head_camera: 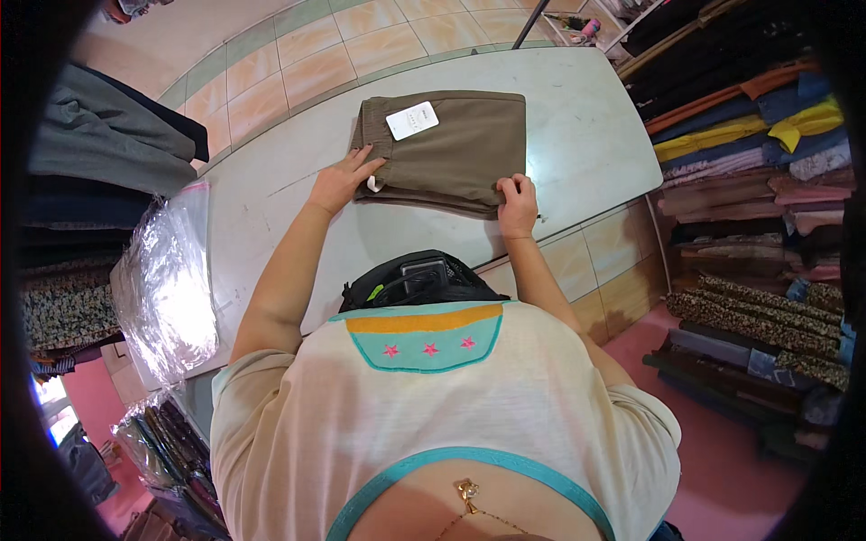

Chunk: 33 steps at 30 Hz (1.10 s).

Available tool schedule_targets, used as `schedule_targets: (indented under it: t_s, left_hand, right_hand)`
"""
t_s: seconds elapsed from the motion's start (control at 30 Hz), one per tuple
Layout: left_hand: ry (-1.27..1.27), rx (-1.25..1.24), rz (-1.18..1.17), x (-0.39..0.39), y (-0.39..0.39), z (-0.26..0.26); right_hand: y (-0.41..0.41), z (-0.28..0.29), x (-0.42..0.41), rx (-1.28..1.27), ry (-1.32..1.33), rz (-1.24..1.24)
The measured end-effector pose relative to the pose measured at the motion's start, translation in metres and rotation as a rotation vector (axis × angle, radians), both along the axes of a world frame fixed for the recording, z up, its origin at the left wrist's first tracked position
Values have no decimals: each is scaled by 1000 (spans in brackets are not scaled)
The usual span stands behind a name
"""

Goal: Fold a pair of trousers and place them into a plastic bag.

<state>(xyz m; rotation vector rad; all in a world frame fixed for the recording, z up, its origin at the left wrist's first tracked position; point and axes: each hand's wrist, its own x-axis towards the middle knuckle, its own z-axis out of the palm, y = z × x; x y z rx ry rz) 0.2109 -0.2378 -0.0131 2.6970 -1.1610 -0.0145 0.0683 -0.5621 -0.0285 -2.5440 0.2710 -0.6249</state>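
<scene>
Folded brown trousers (460,145) with a gathered elastic waistband lie on a white table (284,223). A white hang tag (413,121) rests on them near the waistband. My left hand (346,177) lies with spread fingers on the waistband at the left, beside a small white label (373,183). At the lower right corner of the trousers, my right hand (517,203) has its fingers bent and pinches the edge of the fabric.
Clear plastic bags (172,284) lie at the table's left end, next to stacked grey and dark clothes (115,135). Shelves of folded garments (751,196) stand at the right. A black pouch (419,277) sits at my waist against the table's near edge.
</scene>
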Motion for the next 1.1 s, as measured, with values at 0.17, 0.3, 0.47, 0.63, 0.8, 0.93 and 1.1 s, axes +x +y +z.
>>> schedule_targets:
  t_s: [0.17, 0.3, 0.47, 0.63, 0.8, 0.93, 1.1]
  left_hand:
    - [-79, 12, 7, -9, -5, -6]
    - [-83, -13, 9, -7, -6, -7]
    - [-171, -42, -48, -1, -5, 1]
    - [-141, -11, -79, -17, 0, -12]
    - [-164, 98, -75, -23, 1, 8]
    - [14, 39, -27, -15, 0, -2]
    - [60, 1, -20, -24, -3, -8]
  right_hand:
    - [-21, 24, -10, 194, 40, 229]
    - [-30, 22, -11, 327, 66, 320]
    - [-27, 12, -2, 97, 136, 267]
    - [-18, 3, -12, -68, -52, 213]
    - [-27, 36, -28, -33, 102, 385]
    - [-17, 6, -21, 234, 64, 256]
    - [-13, 1, -30, 116, -20, 98]
